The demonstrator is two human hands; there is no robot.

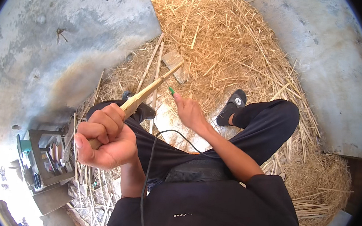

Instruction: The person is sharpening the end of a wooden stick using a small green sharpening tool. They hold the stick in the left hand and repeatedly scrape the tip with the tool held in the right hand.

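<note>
- black t-shirt (216, 206) fills the bottom, small pale print on chest
- black cable (143, 187) runs up over the t-shirt, loops across the lap
- left hand (109, 137) raised left of the torso; fingers curled tight into a fist around a tapered wooden stick (141, 96), thumb out to the left along the bottom of the fist
- tapered wooden stick: pale yellow, thick end in the fist with a butt poking out below; slants up and right to a narrow tip, dark mark near the tip
- right hand (189, 113) lower, right of the stick; fingers bent in a closed grip on a thin green-handled tool (171, 90), thumb toward the green end; working end points at the stick, too small to tell if it touches
- black trousers (271, 116), knees bent out to both sides
- right shoe (232, 106), dark slip-on with round white star patch; left shoe (147, 111) partly behind the stick and left leg
- flat wood block (173, 63) on the floor beyond the stick tip, thin wood strips (157, 74) just left of it
- straw-coloured shavings (222, 39) heaped all around
- small shelf (36, 143) at lower left, papers inside
- blue-grey walls (31, 48) on both sides
</note>
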